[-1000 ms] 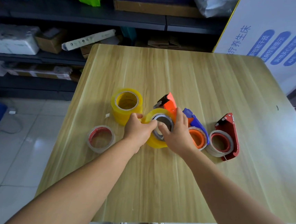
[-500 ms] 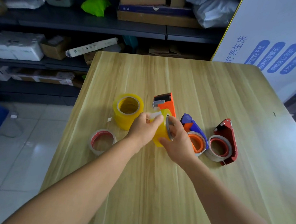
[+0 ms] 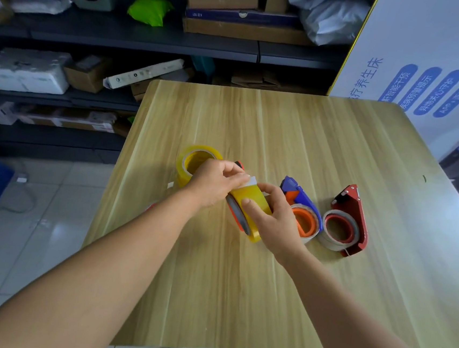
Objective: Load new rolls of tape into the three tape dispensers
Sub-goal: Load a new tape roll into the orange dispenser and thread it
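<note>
yellow glossy tape roll (image 3: pixel 251 201) (light, stiff, slick): right hand (image 3: pixel 277 220) curls round its rim, left hand (image 3: pixel 216 183) pinches the sticky free end (image 3: pixel 248 182).

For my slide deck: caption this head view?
Both hands fit a yellow tape roll onto an orange dispenser above a wooden table.

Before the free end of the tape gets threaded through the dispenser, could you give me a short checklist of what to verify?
1. Yellow roll seated on the orange dispenser: ok, it looks mounted.
2. Right hand steadies the roll: ok, its fingers curl round it.
3. Left hand has the tape end: ok, pinched.
4. Tape end clear of the cutter: cannot tell, hidden by the left hand.
5. Blue dispenser and red dispenser out of the way: ok, lying to the right on the table.
</note>
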Demonstrator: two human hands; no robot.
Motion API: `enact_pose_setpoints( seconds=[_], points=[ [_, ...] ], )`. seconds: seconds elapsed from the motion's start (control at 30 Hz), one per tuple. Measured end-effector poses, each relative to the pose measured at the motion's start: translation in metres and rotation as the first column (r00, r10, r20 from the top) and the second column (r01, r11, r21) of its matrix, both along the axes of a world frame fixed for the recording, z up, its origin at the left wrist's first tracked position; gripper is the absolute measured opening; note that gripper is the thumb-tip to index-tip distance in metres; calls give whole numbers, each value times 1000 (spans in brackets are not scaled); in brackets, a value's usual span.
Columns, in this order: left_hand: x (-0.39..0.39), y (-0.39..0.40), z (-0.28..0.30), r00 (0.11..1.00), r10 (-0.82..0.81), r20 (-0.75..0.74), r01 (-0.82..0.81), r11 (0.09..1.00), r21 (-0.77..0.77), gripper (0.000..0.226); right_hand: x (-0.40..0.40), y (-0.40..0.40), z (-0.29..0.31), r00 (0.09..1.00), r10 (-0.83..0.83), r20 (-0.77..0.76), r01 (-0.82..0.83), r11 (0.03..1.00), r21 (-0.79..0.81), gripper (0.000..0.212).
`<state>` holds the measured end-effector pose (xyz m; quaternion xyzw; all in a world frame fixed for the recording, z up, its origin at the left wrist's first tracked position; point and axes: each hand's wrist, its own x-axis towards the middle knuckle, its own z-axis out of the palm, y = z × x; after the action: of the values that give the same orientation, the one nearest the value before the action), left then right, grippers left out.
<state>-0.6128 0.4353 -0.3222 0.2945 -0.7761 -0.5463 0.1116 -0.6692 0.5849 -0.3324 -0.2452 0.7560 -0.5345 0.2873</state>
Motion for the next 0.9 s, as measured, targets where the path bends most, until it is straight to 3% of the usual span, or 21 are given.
enact_pose_setpoints(
  seconds=[0.2,0.3,0.47,0.7,0.9],
  points=[
    [-4,-9,-1,994,105,-25,-108,984,-138,18,-3,-1,7,998,23,-57,-20,999,39,32],
    [-5,-17,0,978,204,-37,-206,976,-65,24,-3,2,9,997,33,-69,-32,999,21,36],
    [-6,-22,7,988,144,-53,-144,989,-10,23,-7,6,11,996,81,-37,-79,996,44,43],
    [-9,-29,11,991,120,-57,-125,986,-109,23,-17,2,20,991,120,-59,-117,992,42,34],
    [-2,-25,5,992,111,-60,-103,988,114,20,-15,4,14,985,175,-1,-175,983,50,39]
  ],
)
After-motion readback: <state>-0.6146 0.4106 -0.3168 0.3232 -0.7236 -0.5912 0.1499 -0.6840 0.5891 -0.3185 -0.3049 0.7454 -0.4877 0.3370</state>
